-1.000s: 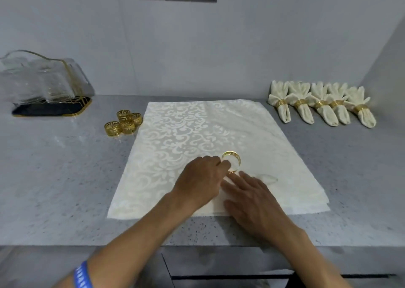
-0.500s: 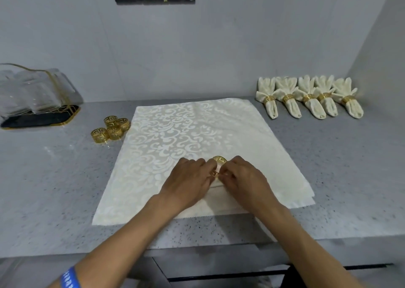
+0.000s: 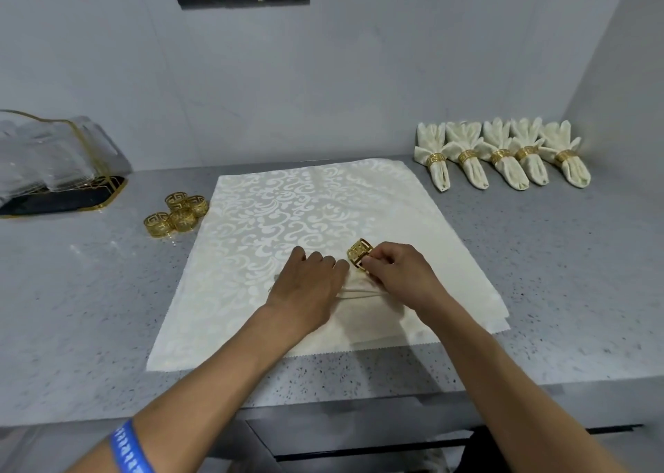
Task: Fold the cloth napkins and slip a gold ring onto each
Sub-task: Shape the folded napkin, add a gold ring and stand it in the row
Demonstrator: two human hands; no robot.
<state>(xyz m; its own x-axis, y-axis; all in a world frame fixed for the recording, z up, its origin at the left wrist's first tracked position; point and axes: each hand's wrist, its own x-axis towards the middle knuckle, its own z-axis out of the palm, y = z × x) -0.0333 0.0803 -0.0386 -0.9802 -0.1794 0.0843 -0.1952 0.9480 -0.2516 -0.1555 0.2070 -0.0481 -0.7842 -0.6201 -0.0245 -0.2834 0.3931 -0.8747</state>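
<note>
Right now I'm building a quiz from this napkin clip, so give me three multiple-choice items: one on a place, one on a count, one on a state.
1. Where do the finished napkins lie?
A. Far right, by the wall
B. Near left edge
C. On the flat cloth

2. How many loose rings sit left of the cloth?
A. Two
B. Four
C. Seven

3. How is the ring at the hands held?
A. Lying free on the cloth
B. Pinched by the right hand
C. Gripped by the left hand

Answers: 1 A, the five finished napkins line up at the far right of the counter by the wall. 2 B, four loose rings cluster beside the cloth. 3 B, the right hand pinches the ring, while the left hand rests on the cloth.
</note>
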